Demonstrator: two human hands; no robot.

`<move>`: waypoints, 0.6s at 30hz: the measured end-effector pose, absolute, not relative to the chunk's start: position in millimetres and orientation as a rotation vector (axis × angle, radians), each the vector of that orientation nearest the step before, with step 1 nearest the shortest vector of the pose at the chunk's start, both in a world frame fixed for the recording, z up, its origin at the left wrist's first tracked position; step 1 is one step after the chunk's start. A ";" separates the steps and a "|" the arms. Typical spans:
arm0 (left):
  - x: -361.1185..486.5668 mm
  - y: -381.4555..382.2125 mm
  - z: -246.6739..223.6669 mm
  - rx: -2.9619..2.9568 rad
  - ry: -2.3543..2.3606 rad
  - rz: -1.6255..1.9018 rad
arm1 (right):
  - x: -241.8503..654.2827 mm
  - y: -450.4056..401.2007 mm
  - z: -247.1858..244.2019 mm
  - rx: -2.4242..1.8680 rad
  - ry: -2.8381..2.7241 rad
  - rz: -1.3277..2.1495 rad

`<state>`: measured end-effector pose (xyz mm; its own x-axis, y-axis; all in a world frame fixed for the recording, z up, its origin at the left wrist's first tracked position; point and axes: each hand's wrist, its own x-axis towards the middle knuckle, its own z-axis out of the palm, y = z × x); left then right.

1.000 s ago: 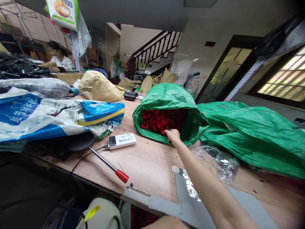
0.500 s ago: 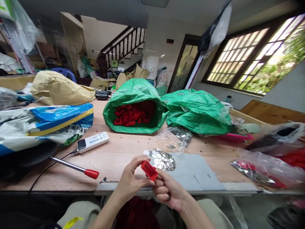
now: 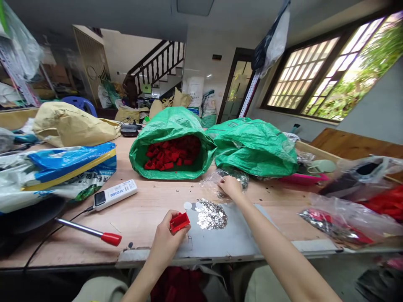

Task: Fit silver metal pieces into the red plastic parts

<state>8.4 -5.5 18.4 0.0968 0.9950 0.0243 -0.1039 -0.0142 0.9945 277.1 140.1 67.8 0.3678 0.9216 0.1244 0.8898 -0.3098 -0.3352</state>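
Observation:
My left hand (image 3: 170, 230) grips a small red plastic box (image 3: 179, 222) with its open side facing up toward me, just above the near edge of the grey sheet (image 3: 239, 235). My right hand (image 3: 231, 186) is stretched forward to the clear plastic bag (image 3: 209, 179). Its fingertips are drawn together at the bag's mouth, and whatever they pinch is hidden. A pile of small shiny metal pieces (image 3: 212, 214) lies on the grey sheet between the hands. Behind, an open green sack (image 3: 171, 173) lies on its side with many red plastic parts (image 3: 170, 154) inside.
A second green sack (image 3: 255, 147) slumps at the right. To the left are a white handheld device (image 3: 116, 194) on a cable and a metal lever with a red grip (image 3: 111, 238). Another clear bag with metal pieces (image 3: 333, 224) sits at the right edge.
My right hand has let go of the red box and moved forward to the clear bag. My left hand keeps the box, now a little further left with its opening turned up.

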 end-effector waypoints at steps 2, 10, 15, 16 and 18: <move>8.5 -6.4 17.3 1.123 1.039 1.221 | 277.7 145.5 61.2 -2.297 -1.575 0.118; -1.2 -2.5 18.7 1.074 1.076 1.286 | 243.7 90.8 66.1 -1.941 -1.613 0.245; -8.4 4.4 20.4 1.281 1.181 1.341 | 186.4 38.2 64.8 -1.405 -1.458 1.061; -8.2 4.3 20.1 1.319 1.193 1.344 | 178.2 32.3 63.9 -1.337 -1.435 1.130; -7.1 2.7 19.0 1.411 1.214 1.347 | 168.3 26.1 61.5 -1.299 -1.476 1.109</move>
<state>-7.1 2.7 19.0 -0.0370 0.9781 0.2049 0.1023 -0.2002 0.9744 168.3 26.1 61.5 -0.0925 0.9947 0.0439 0.2348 0.0647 -0.9699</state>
